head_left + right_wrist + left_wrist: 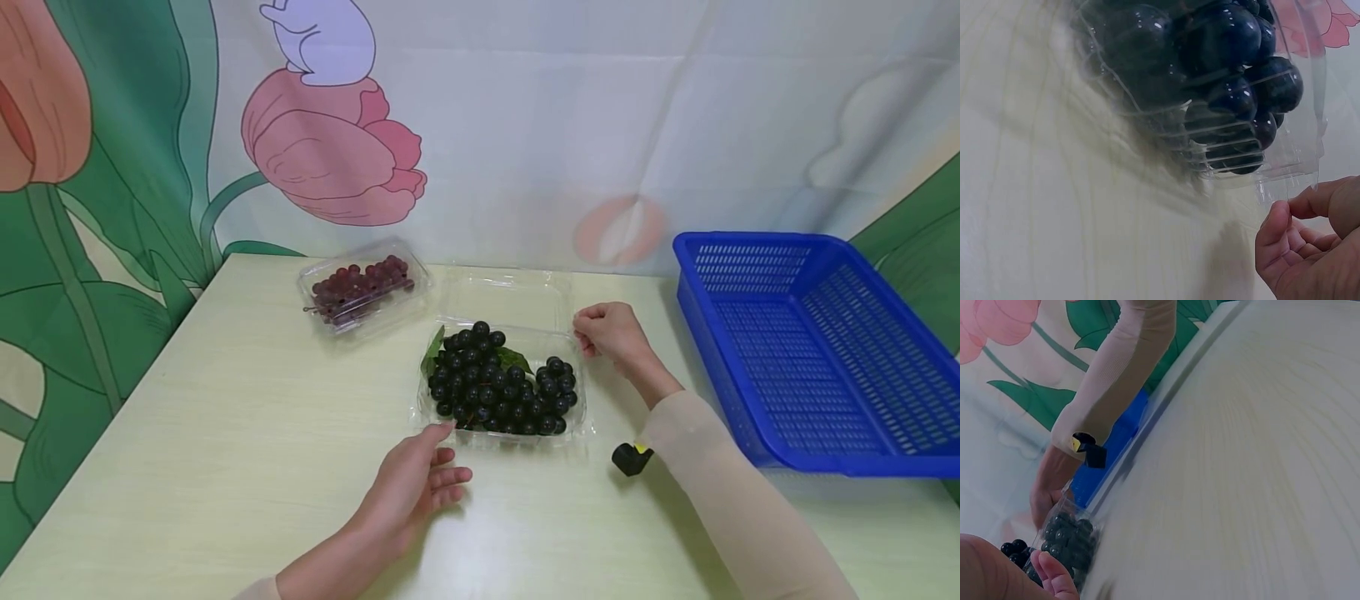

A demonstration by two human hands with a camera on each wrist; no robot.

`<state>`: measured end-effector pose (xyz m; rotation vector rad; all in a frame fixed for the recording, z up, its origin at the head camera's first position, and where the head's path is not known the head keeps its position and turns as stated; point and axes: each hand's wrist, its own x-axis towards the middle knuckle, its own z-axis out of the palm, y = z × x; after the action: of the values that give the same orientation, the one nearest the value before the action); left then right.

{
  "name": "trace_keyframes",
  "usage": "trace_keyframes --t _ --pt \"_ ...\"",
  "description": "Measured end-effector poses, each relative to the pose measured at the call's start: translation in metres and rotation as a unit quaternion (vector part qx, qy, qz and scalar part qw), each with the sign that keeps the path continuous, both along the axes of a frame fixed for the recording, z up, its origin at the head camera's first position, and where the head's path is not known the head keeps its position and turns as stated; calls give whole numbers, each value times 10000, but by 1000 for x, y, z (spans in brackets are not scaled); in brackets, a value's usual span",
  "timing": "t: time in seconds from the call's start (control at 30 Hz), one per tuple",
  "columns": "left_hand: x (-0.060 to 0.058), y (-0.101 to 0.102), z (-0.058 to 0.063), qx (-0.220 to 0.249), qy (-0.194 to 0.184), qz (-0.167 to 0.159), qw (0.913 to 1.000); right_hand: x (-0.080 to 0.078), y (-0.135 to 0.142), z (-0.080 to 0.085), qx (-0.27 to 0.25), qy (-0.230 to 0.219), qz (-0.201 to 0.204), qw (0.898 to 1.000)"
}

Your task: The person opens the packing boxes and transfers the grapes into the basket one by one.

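Note:
A clear plastic clamshell box [555, 343] with dark grapes [480, 383] and a few green leaves [513, 360] sits mid-table. Its transparent lid [506, 296] is folded back behind it. At the box's right rear corner, my right hand [615, 335] pinches a clear plastic edge; the right wrist view shows thumb and fingertip meeting on a small tab [1272, 189]. My left hand [416, 483] is by the front left corner, fingers loosely bent, holding nothing. Its thumb tip is close to the rim; whether it touches cannot be told.
A second clear box [367, 287] with red grapes stands at the back left, its lid down. On the right is a blue perforated plastic basket [750, 400]. A small black device [632, 458] hangs at the right cuff. A printed curtain [525, 150] borders the table's back edge.

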<state>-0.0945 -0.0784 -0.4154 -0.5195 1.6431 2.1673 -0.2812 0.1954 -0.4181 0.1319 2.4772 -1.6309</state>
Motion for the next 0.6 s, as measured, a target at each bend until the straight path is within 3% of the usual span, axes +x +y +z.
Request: trace_keyframes --t 0.33,0.6 --pt "-7 -21 0 -378 53 311 9988 1 0 0 -6 28 35 10000" --pt "-25 -38 -3 -758 207 460 9958 1 0 0 14 38 56 10000"
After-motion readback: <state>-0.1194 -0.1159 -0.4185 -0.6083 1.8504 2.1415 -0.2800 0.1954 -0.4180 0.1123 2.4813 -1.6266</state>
